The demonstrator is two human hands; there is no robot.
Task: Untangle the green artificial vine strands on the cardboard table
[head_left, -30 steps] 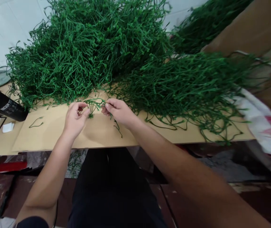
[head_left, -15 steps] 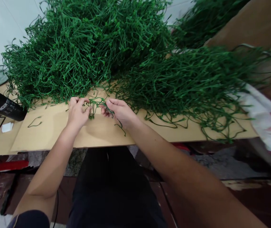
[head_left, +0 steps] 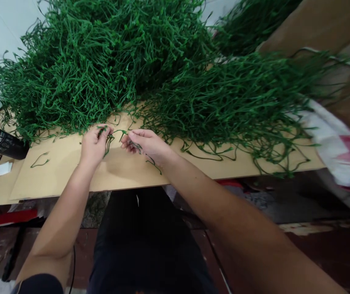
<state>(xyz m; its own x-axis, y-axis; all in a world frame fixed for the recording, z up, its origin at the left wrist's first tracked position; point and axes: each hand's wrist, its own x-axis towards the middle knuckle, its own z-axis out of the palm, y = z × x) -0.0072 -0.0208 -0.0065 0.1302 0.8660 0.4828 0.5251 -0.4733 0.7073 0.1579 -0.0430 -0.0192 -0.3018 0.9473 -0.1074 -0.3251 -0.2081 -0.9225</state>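
My left hand (head_left: 94,143) is closed on a few thin green plastic stems, whose ends stick out past the thumb and fingers. Facing it, my right hand (head_left: 146,145) pinches a green plastic stem (head_left: 123,132) between thumb and forefinger, and more stem hangs below its palm. A short gap separates the two hands, low over the cardboard sheet (head_left: 125,175). Just behind them rises a large heap of green stems (head_left: 101,61) with small forked tips. To the right lies a second, flatter pile of the same stems (head_left: 224,102).
A black bottle (head_left: 1,139) lies at the left edge, with a white paper scrap (head_left: 4,168) near it. One loose stem (head_left: 40,160) rests on the cardboard at left. A brown carton (head_left: 322,28) and a white and red cloth bag (head_left: 340,151) stand at right.
My left hand has closed round the stems that hung between the hands and has drawn slightly left. My right hand keeps its pinch. The whole view has shifted a little.
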